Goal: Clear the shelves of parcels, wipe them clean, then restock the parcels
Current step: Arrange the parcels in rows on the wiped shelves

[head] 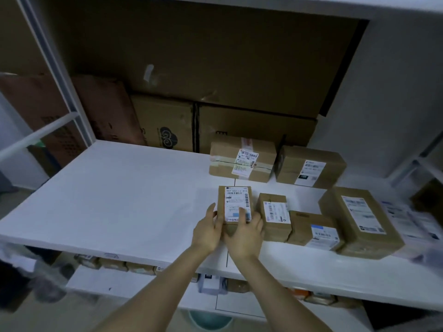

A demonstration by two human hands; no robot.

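Head view: your left hand and right hand are gripping a small labelled parcel resting on the white shelf; more parcels are sitting just right of your right hand.

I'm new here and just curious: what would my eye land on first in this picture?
Most striking are the left hand and right hand at the centre, together holding a small labelled parcel at the white shelf. Right of it stands a row of three brown parcels, with two taped parcels behind them. Large cardboard boxes fill the back of the shelf.
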